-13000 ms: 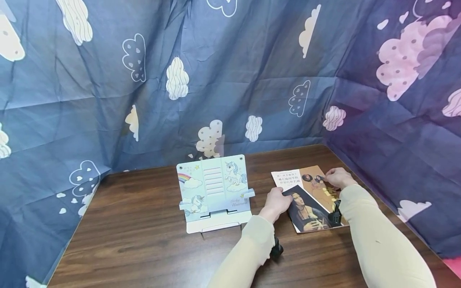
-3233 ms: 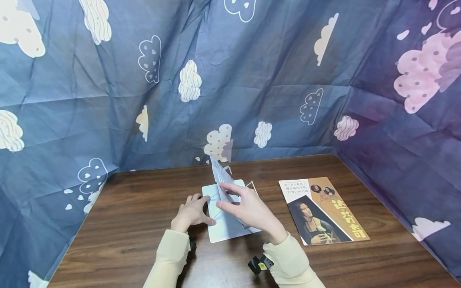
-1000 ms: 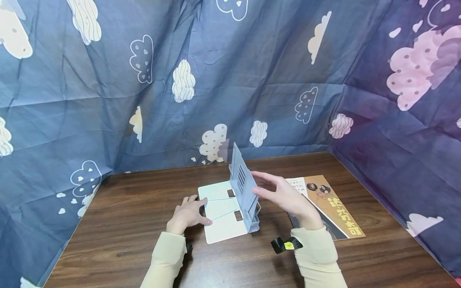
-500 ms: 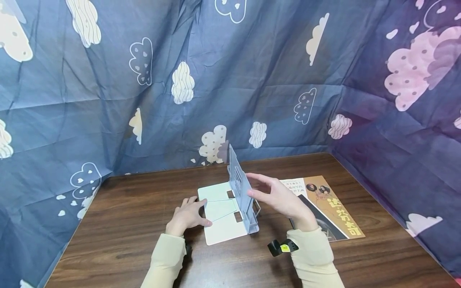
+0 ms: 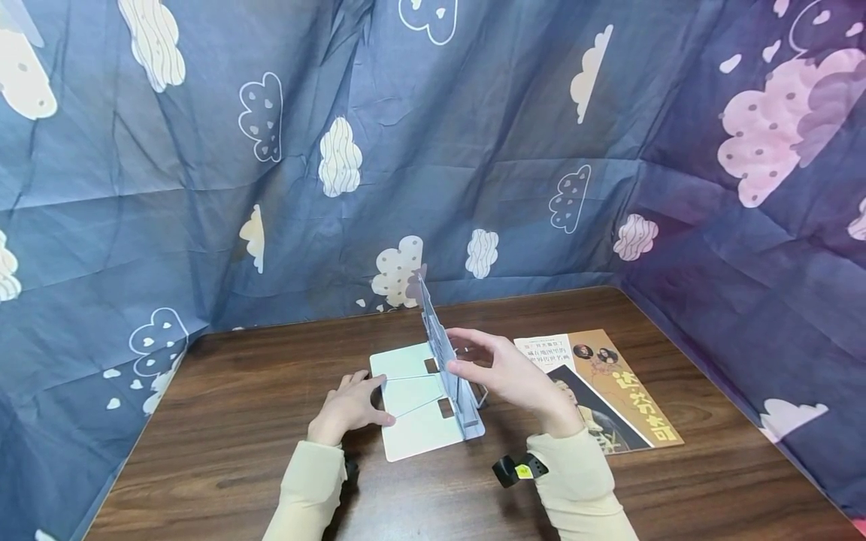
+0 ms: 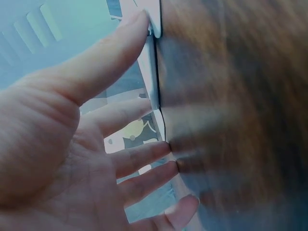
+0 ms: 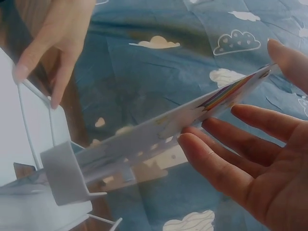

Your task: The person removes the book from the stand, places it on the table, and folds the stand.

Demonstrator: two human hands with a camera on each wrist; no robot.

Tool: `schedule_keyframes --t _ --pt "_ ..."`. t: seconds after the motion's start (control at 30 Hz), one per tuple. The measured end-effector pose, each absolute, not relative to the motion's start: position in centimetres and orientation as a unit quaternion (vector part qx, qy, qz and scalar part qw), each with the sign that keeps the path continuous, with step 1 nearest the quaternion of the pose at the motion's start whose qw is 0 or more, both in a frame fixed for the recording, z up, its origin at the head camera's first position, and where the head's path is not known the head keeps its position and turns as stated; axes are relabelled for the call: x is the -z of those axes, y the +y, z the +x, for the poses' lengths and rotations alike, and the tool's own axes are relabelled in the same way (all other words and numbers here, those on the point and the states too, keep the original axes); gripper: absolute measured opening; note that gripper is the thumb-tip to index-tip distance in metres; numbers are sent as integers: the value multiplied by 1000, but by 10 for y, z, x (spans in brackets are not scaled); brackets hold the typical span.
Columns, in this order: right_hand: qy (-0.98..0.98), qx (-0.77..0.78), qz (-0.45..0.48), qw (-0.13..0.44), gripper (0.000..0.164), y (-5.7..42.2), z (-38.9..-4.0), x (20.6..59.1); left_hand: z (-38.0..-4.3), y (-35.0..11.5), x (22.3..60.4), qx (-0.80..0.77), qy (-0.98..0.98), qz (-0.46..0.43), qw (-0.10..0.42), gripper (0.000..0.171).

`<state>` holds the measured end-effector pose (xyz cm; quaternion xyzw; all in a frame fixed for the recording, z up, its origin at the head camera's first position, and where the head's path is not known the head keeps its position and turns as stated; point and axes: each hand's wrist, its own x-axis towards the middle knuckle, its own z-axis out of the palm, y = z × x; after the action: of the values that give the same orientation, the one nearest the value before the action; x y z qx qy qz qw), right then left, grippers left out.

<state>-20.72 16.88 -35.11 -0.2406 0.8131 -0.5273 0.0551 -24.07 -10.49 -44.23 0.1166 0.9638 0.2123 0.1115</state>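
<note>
A folding book stand stands in the middle of the table, with its white base plate [image 5: 414,391] flat on the wood. Its unicorn-printed panel [image 5: 436,342] rises steeply from the plate's right side and leans left at the top. My left hand [image 5: 346,409] rests at the base's left edge, thumb and index spread across the ends of the wire rods [image 7: 52,120]. My right hand [image 5: 510,376] touches the panel's right, printed face with extended fingertips. In the right wrist view a rainbow [image 7: 231,94] shows on that face, beside the fingers.
A book [image 5: 636,391] with a painted portrait and an orange strip lies flat on the table at the right, partly behind the right forearm. A wire loop [image 5: 482,397] sticks out right of the panel. A blue cloud-print curtain [image 5: 433,150] hangs behind the table.
Earlier both hands were at the book, with the stand facing forward. Over the last second the panel has tipped left, and the right hand moved left with it. The left hand has stayed put.
</note>
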Motion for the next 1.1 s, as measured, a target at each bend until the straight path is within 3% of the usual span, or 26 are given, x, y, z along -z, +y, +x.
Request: schedule_keyframes --t 0.3,0.73,1.1 --pt "827 509 -236 31 54 156 -205 353 -245 -108 436 -242 960 118 75 61" --pt "843 494 -210 -4 47 133 -195 351 -237 -97 398 -433 891 115 -69 38" --pt "854 475 -211 -43 45 114 -191 355 -225 -89 379 -522 839 126 -90 50"
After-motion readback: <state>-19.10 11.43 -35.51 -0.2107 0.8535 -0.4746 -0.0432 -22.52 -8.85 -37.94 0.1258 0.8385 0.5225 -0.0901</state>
